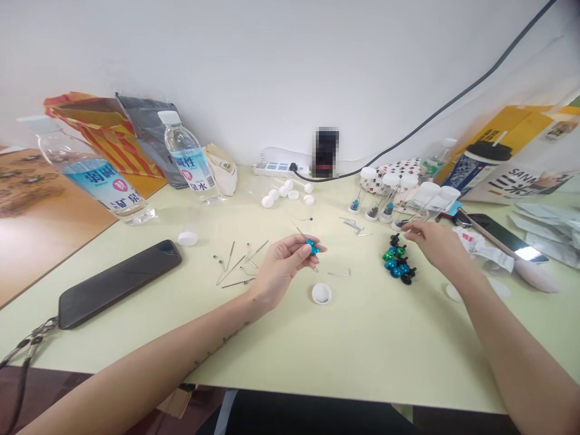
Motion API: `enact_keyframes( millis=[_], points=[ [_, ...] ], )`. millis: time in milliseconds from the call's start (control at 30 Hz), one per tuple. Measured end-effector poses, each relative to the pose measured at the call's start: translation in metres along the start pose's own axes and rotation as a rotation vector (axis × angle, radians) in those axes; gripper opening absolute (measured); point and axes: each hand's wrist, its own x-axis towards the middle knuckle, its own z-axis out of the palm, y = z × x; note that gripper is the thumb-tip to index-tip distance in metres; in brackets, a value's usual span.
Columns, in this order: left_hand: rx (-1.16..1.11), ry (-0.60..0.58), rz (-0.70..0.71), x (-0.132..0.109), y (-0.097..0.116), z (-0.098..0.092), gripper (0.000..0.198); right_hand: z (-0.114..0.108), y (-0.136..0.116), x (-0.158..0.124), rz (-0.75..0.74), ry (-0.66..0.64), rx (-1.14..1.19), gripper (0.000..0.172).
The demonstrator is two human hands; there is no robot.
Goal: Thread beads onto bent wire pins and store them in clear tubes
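Note:
My left hand is closed in a pinch near the table's middle. Between its thumb and fingers is a small shiny blue knob-like piece with a thin metal rod pointing up and left. Over on the right, my right hand has its fingertips drawn together beside a pile of blue, green and black knob-like pieces; whether they pinch anything is hidden. Below my left hand lies a white cap, hollow side up. Thin metal rods lie scattered left of that hand, and a bent rod to its right.
Clear tubes with white caps stand at the back right. Loose white caps lie before a power strip. Two water bottles and a dark phone are on the left. A lidded cup stands far right.

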Motion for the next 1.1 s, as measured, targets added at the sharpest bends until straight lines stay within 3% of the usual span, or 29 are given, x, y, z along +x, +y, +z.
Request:
enact_keyframes(
  millis=[167, 300, 500, 567, 633, 700, 800, 900, 1000, 1100],
  points=[
    [-0.045, -0.015, -0.05, 0.0, 0.0, 0.003, 0.016, 0.017, 0.005, 0.008, 0.008, -0.044, 0.189, 0.028],
    [-0.108, -0.046, -0.103, -0.001, -0.002, 0.003, 0.014, 0.022, 0.009, 0.011, 0.039, -0.054, 0.234, 0.02],
    [-0.16, -0.067, -0.154, -0.001, -0.005, 0.002, 0.014, 0.01, -0.002, 0.006, 0.119, 0.134, 0.29, 0.013],
    [-0.154, -0.071, -0.159, -0.001, -0.005, 0.002, 0.014, 0.0, -0.018, -0.003, 0.09, 0.248, 0.476, 0.014],
    [-0.133, -0.067, -0.164, -0.002, -0.005, 0.003, 0.015, -0.009, -0.039, -0.014, -0.015, 0.262, 0.721, 0.014],
    [-0.107, -0.052, -0.172, -0.002, -0.005, 0.005, 0.015, -0.014, -0.061, -0.026, -0.116, 0.184, 0.874, 0.013],
    [-0.071, -0.042, -0.183, -0.004, -0.006, 0.008, 0.015, -0.013, -0.089, -0.043, -0.276, -0.12, 0.782, 0.011],
    [-0.044, -0.044, -0.193, -0.005, -0.009, 0.009, 0.016, 0.0, -0.105, -0.058, -0.461, -0.311, 0.807, 0.019],
    [-0.022, -0.038, -0.201, -0.006, -0.01, 0.01, 0.017, 0.013, -0.111, -0.068, -0.532, -0.365, 0.8, 0.024],
    [-0.012, -0.049, -0.211, -0.006, -0.01, 0.01, 0.016, 0.016, -0.112, -0.074, -0.562, -0.308, 0.71, 0.034]
  ],
)
